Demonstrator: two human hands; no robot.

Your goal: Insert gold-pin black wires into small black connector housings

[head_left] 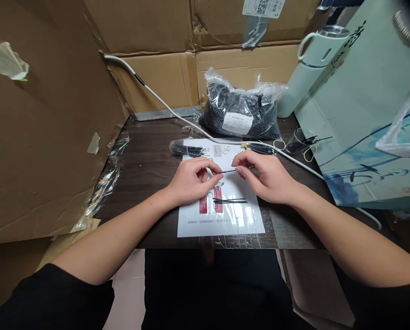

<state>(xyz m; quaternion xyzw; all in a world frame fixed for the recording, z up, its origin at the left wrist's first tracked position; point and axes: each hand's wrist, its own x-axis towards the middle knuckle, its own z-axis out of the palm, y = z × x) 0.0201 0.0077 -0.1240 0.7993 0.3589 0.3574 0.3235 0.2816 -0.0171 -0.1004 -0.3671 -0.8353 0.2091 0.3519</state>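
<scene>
Between my two hands a thin black wire (229,171) is stretched level above a printed sheet (191,229). My left hand (194,180) pinches its left end between thumb and forefinger. With thumb and fingertips, my right hand (265,176) grips the wire nearer its right end. Several short black wires (230,200) lie loose on the sheet just below my hands. Behind my right hand rests a bundle of black wires (259,148) with yellowish ends. Another black bundle (187,150) in a clear sleeve lies behind my left hand.
A clear bag of black wires (241,110) stands at the back, beside a pale bottle (303,73). A small clear cup (297,141) holds more wires at right. The white cable (170,109) crosses the dark table (150,160). Cardboard walls (43,137) enclose the left and back.
</scene>
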